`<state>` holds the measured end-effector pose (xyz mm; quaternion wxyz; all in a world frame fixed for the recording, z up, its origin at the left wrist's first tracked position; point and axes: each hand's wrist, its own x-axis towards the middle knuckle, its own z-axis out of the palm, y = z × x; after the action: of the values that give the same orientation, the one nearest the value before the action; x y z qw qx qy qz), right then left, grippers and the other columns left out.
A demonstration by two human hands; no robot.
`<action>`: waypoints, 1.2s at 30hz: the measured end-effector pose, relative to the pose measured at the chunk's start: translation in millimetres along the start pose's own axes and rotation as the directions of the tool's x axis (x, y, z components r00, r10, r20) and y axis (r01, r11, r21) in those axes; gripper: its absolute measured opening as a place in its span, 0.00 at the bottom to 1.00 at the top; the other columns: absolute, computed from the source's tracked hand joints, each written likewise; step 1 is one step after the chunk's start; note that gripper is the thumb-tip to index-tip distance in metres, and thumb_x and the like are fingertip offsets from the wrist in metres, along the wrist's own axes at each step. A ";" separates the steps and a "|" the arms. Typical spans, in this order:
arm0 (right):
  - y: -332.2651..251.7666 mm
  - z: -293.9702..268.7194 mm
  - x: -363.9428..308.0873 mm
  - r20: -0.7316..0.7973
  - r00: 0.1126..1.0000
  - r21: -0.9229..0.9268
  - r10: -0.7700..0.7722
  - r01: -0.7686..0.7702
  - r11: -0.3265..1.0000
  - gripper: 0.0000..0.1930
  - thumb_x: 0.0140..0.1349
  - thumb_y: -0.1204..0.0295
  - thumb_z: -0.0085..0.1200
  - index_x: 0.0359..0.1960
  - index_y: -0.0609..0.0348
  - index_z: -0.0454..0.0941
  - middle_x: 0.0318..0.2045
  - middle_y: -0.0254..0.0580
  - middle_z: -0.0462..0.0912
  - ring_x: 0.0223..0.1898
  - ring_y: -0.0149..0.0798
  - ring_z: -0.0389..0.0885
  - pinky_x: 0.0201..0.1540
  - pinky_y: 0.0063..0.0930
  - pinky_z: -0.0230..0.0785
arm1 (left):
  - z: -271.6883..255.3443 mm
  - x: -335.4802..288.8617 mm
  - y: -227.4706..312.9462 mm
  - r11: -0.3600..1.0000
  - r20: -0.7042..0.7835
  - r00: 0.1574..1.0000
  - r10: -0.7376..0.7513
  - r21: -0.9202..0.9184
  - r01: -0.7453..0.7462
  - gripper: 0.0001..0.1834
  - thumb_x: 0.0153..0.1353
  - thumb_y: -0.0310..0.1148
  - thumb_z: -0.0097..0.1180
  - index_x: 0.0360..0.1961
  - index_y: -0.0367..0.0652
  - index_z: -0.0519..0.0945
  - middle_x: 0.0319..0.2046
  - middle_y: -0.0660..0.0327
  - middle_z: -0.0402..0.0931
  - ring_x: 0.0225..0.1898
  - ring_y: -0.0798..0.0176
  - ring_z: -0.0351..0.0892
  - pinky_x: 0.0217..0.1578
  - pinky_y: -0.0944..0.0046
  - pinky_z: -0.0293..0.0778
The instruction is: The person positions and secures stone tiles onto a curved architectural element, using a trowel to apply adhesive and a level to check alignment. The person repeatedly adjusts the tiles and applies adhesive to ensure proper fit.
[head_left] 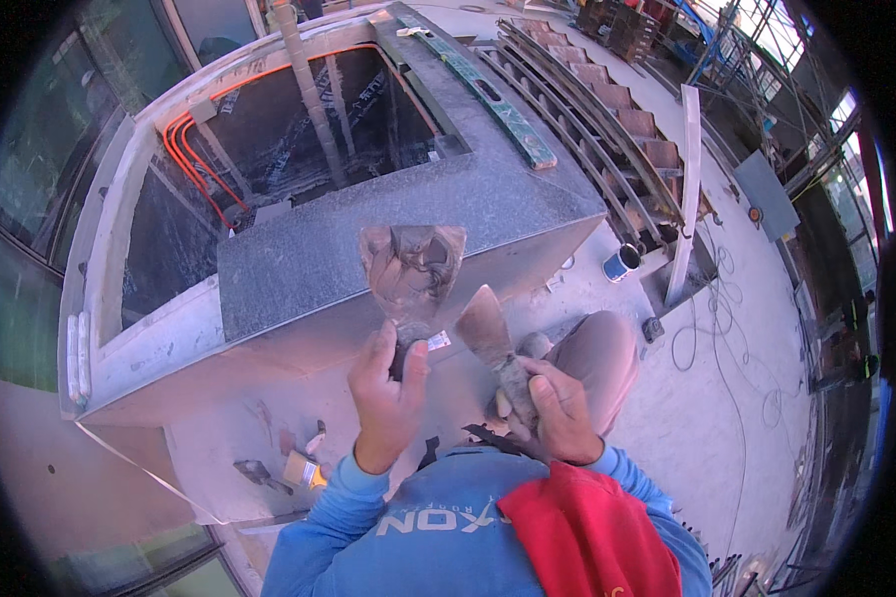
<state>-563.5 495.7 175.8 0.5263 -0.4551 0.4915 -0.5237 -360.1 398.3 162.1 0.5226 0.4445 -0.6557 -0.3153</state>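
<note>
My left hand [386,390] is closed on the handle of a wide putty knife [414,264], held upright with a dark, wet-looking paste smeared over its blade. My right hand [560,406] grips a narrower putty knife [488,330], its blade tilted up and to the left. The two blades are apart, with the narrower one lower and to the right. Both are in front of a grey-topped raised curb [338,254] around a rectangular opening. A bent knee [597,363] is beside my right hand.
A green spirit level [493,104] lies on the curb top. Orange conduit [181,149] runs inside the opening. A blue can [621,263] stands by a ladder-like metal frame [617,119]. A paintbrush [305,470] lies at lower left; cable [727,328] coils on the right floor.
</note>
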 end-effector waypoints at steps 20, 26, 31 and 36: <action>-46.1 -28.1 38.6 0.368 0.870 -0.821 -0.327 0.470 0.325 0.25 0.59 0.74 0.58 0.61 0.50 0.78 0.35 0.49 0.76 0.27 0.47 0.80 0.30 0.37 0.74 | -25.2 -27.3 -2.3 0.979 0.275 0.945 -0.177 0.152 0.139 0.18 0.64 0.29 0.63 0.49 0.25 0.78 0.34 0.42 0.80 0.34 0.43 0.82 0.37 0.55 0.77; -53.3 -30.9 36.7 0.412 0.861 -0.820 -0.298 0.493 0.290 0.27 0.57 0.74 0.59 0.62 0.49 0.78 0.36 0.48 0.75 0.26 0.50 0.79 0.29 0.41 0.74 | -20.7 -19.5 2.3 0.992 0.291 0.955 -0.055 0.125 0.019 0.18 0.63 0.28 0.62 0.49 0.24 0.79 0.36 0.41 0.81 0.35 0.42 0.83 0.37 0.54 0.76; -57.5 -31.7 39.6 0.395 0.868 -0.839 -0.302 0.475 0.267 0.26 0.57 0.74 0.59 0.60 0.47 0.79 0.36 0.49 0.76 0.26 0.52 0.79 0.29 0.41 0.75 | -16.1 -20.0 1.6 0.988 0.313 0.945 -0.096 0.144 0.053 0.19 0.63 0.29 0.62 0.50 0.23 0.78 0.36 0.40 0.81 0.35 0.42 0.82 0.36 0.53 0.76; -63.0 -25.6 45.4 0.391 0.873 -0.831 -0.291 0.471 0.297 0.25 0.57 0.73 0.58 0.59 0.46 0.80 0.39 0.51 0.78 0.26 0.51 0.80 0.28 0.40 0.75 | -16.6 -16.0 -2.2 0.988 0.200 0.977 0.073 0.120 -0.099 0.12 0.64 0.30 0.60 0.44 0.32 0.81 0.26 0.51 0.78 0.26 0.55 0.78 0.30 0.59 0.72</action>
<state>-596.9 449.0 234.0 0.0907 -0.8105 0.5264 -0.2401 -342.5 412.9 157.9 0.4390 0.4155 -0.7415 -0.2913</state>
